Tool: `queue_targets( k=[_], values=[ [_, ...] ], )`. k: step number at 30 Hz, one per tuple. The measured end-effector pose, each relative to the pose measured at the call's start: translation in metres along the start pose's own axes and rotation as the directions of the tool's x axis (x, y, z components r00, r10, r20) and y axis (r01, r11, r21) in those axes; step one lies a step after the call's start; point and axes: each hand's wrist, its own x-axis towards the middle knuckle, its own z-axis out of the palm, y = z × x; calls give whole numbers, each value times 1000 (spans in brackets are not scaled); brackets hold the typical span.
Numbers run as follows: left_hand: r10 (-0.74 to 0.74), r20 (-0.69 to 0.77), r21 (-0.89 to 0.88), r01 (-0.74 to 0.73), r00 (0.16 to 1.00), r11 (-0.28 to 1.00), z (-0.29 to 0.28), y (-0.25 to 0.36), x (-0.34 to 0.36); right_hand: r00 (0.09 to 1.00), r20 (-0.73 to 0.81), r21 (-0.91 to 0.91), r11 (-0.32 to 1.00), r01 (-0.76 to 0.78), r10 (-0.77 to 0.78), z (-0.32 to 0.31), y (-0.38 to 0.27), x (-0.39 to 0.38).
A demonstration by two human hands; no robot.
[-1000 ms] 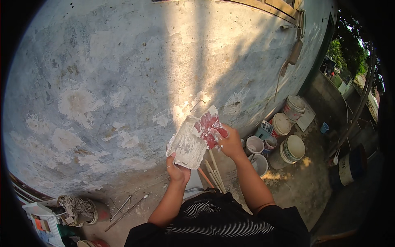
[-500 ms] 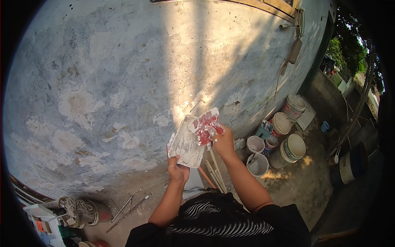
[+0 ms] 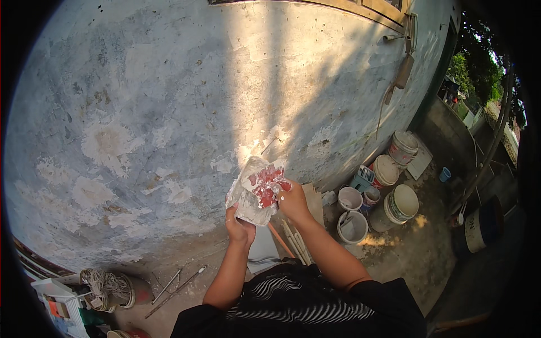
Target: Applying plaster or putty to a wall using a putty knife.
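A shallow rectangular tray (image 3: 245,198), pale and smeared with white putty, is gripped at its near edge by my left hand (image 3: 240,227), thumb on top. My right hand (image 3: 294,203) is closed round a red putty scraper (image 3: 265,194), its blade caked with white putty. The scraper lies over the right half of the tray and hides part of it. Bits of putty stick to my right fingers. Just beyond both tools stands a blue-grey wall (image 3: 169,101) with rough pale filler patches and a strip of sunlight.
Several buckets (image 3: 402,201) stand to the right along the wall, with a blue cup (image 3: 444,174) and a dark drum (image 3: 479,226) farther out. Poles (image 3: 297,242) lie close to my body. Down left are a bucket of tangled cord (image 3: 107,288) and thin rods (image 3: 177,290) on the floor.
My right hand has drawn the scraper left and toward me, from the tray's far right edge to over its middle. The tray has shifted slightly left and tilted a little.
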Motion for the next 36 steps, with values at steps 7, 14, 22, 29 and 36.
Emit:
queue_targets(
  k=[7,14,22,29,36],
  values=[
    [28,-20,17,-28,999,999,3,-1,-7,970,-72,-214,953,213,-233,-17,-15,9],
    [-15,20,-5,15,1000,1000,-1,2,-3,983,-98,-102,984,147,-157,-1,1,18],
    [31,-21,20,-30,999,999,-7,5,-2,1000,-6,-11,1000,18,-18,6,-4,24],
    [-14,-46,43,15,999,999,-12,17,0,938,346,-115,993,26,15,-11,-25,14],
    [-7,-8,38,7,1000,999,4,18,-11,967,144,-343,906,248,-210,-42,-34,26]
  ],
)
